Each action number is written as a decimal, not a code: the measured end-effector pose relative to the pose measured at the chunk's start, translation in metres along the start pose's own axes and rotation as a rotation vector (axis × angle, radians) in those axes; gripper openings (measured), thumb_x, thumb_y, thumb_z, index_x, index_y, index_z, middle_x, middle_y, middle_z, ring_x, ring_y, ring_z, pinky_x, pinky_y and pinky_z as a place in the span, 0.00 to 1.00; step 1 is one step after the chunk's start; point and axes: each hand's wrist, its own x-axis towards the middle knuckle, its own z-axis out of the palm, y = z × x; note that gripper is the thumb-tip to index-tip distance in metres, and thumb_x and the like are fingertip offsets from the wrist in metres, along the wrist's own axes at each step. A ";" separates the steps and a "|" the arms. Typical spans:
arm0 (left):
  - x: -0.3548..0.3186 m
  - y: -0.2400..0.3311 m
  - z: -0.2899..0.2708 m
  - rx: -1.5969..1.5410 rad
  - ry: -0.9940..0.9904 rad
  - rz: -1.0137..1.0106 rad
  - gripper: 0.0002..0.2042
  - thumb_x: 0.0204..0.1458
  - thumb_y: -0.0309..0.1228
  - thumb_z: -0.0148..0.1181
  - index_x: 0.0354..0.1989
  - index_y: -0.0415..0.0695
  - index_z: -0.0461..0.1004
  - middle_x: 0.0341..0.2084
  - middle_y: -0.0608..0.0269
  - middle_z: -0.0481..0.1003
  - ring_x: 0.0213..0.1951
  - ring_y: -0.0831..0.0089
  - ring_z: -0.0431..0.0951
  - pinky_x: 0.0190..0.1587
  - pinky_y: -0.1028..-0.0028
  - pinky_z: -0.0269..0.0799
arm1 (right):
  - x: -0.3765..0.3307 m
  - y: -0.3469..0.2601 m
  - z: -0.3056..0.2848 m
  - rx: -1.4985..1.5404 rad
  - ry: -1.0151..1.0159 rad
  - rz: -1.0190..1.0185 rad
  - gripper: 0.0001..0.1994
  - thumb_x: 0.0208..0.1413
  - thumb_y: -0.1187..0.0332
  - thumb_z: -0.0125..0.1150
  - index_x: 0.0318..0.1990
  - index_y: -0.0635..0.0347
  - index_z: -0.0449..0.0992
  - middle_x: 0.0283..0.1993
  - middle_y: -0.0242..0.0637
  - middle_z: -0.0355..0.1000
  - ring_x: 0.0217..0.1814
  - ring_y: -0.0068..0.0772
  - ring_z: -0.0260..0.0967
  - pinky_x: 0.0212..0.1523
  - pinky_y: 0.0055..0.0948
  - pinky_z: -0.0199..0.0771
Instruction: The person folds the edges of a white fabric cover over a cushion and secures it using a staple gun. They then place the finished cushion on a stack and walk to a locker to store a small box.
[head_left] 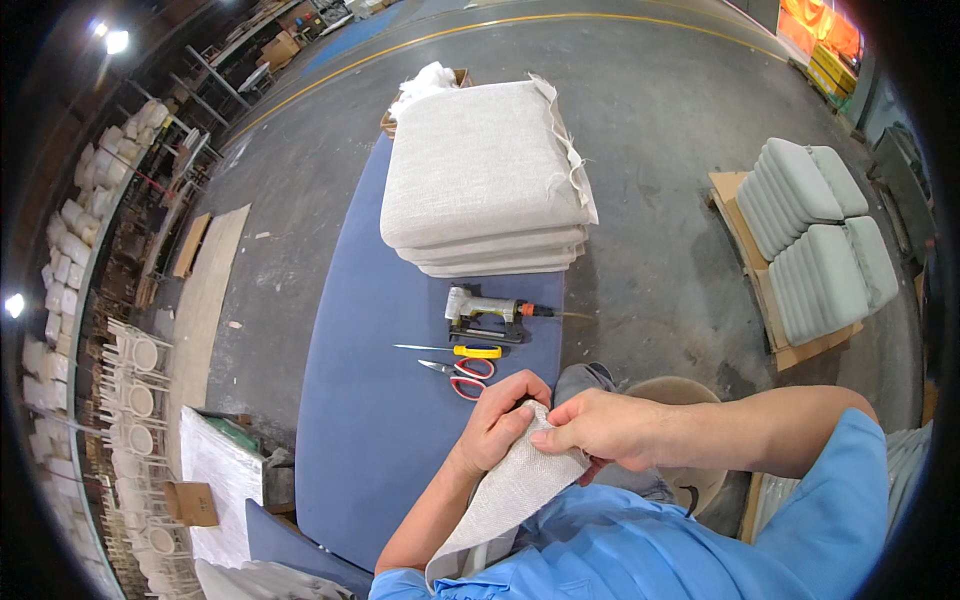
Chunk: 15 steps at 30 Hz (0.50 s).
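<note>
A piece of off-white woven fabric [515,492] lies over my lap, its upper edge pinched between both hands. My left hand [503,420] closes on the fabric's top corner, with the thumb in front. Beside it, my right hand [600,428] grips the same edge, thumb pressed on the weave. What lies behind the fabric is hidden. On the blue table [375,420] just beyond my hands lie scissors [466,378] with red-and-white handles, a yellow-handled screwdriver [476,351] and a silver staple gun [482,311] with an air hose.
Beyond the tools stands a stack of off-white cushions [470,170], with a box of white stuffing [428,84] behind. Light grey cushions [815,240] sit on a cardboard-covered pallet at right. A round stool [690,395] is by my right arm; chair frames [138,400] line the left.
</note>
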 end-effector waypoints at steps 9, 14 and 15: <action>0.007 -0.003 0.007 0.069 -0.011 0.030 0.15 0.56 0.38 0.58 0.40 0.36 0.72 0.34 0.58 0.74 0.38 0.68 0.75 0.44 0.71 0.71 | -0.005 -0.011 0.010 0.020 0.134 0.072 0.29 0.70 0.38 0.57 0.50 0.60 0.79 0.42 0.39 0.77 0.40 0.36 0.74 0.38 0.41 0.76; 0.008 -0.008 0.011 0.064 -0.026 0.043 0.17 0.57 0.41 0.59 0.40 0.36 0.72 0.33 0.58 0.74 0.38 0.68 0.74 0.44 0.71 0.70 | -0.002 0.001 0.005 0.006 0.092 0.114 0.31 0.69 0.35 0.56 0.50 0.60 0.79 0.43 0.37 0.78 0.41 0.34 0.75 0.35 0.38 0.77; 0.008 -0.009 0.011 0.063 -0.022 0.033 0.17 0.58 0.41 0.59 0.40 0.36 0.72 0.33 0.58 0.73 0.38 0.68 0.74 0.44 0.71 0.70 | -0.002 0.002 0.004 0.005 0.088 0.114 0.31 0.69 0.36 0.56 0.50 0.59 0.79 0.43 0.37 0.78 0.41 0.33 0.75 0.35 0.38 0.77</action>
